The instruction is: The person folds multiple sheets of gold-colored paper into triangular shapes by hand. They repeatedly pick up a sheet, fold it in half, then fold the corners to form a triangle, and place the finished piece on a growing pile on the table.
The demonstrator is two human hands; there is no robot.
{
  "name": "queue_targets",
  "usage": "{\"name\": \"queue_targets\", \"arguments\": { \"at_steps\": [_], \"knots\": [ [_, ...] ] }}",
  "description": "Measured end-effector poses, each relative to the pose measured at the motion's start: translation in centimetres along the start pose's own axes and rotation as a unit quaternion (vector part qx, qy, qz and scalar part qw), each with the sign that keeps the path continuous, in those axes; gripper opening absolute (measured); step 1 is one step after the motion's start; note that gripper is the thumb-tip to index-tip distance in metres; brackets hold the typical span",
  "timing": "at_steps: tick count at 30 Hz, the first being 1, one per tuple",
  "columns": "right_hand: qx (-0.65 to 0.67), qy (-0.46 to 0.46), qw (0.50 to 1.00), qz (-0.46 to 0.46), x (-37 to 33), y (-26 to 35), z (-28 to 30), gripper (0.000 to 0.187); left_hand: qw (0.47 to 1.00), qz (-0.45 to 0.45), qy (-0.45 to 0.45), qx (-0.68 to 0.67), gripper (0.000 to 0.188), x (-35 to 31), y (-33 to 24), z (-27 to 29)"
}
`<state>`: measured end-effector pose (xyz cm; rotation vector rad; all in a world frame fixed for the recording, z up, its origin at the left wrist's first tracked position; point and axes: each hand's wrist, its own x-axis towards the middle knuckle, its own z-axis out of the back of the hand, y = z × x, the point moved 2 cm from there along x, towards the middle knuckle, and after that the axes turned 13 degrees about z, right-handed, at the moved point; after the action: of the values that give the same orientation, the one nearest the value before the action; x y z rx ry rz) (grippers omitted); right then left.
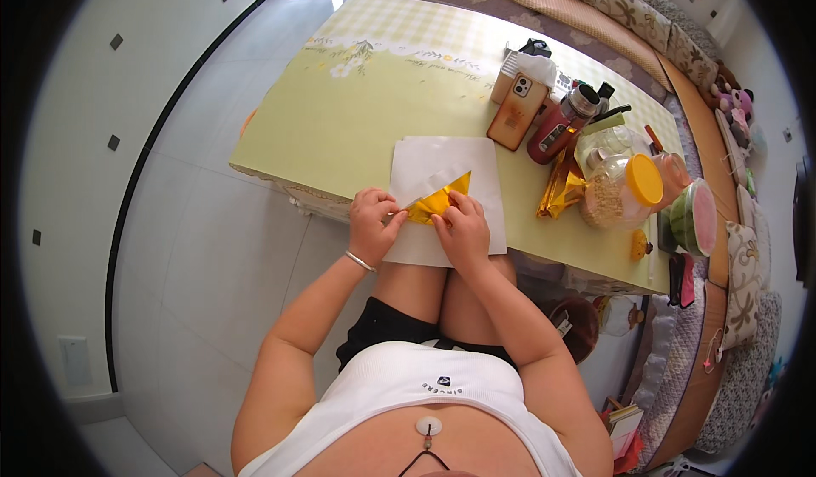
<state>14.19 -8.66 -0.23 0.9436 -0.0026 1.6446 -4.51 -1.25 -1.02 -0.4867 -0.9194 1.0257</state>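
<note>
A piece of shiny gold foil paper (438, 201), partly folded and with a pale side showing along its upper edge, lies over a white sheet of paper (463, 243) at the table's near edge. My left hand (375, 224) pinches the foil's left corner between thumb and fingers. On the right side, my right hand (463, 231) has its bent fingers pressed on the foil's lower right part. A silver bangle (359, 261) is on my left wrist.
Right of the paper stand a phone (517, 111) in an orange case, a dark red thermos (562, 125), folded gold foil pieces (562, 190), a jar with a yellow lid (619, 191) and a cut watermelon (694, 218). A bin (575, 331) sits below the table (340, 128).
</note>
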Motion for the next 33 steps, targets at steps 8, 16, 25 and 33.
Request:
{"name": "queue_targets", "arguments": {
  "at_steps": [8, 16, 25, 33],
  "knots": [
    [-0.022, -0.002, 1.0, 0.022, 0.0, 0.4, 0.3, 0.016, 0.998, 0.05, -0.008, 0.048, 0.019, 0.0, -0.2, -0.8],
    [-0.034, -0.014, 0.999, 0.022, 1.1, -1.5, -0.6, 0.018, 0.999, 0.03, -0.027, 0.024, 0.018, 2.5, -1.4, -1.1],
    [-0.07, 0.002, 0.998, -0.006, 1.3, -1.9, -1.6, 0.021, 0.996, 0.062, -0.045, 0.042, 0.011, 1.5, 0.9, -2.5],
    [-0.099, 0.015, 0.995, -0.019, 1.7, -1.4, -1.8, 0.022, 0.991, 0.1, -0.053, 0.065, 0.015, 1.7, 1.1, -3.1]
  ]
}}
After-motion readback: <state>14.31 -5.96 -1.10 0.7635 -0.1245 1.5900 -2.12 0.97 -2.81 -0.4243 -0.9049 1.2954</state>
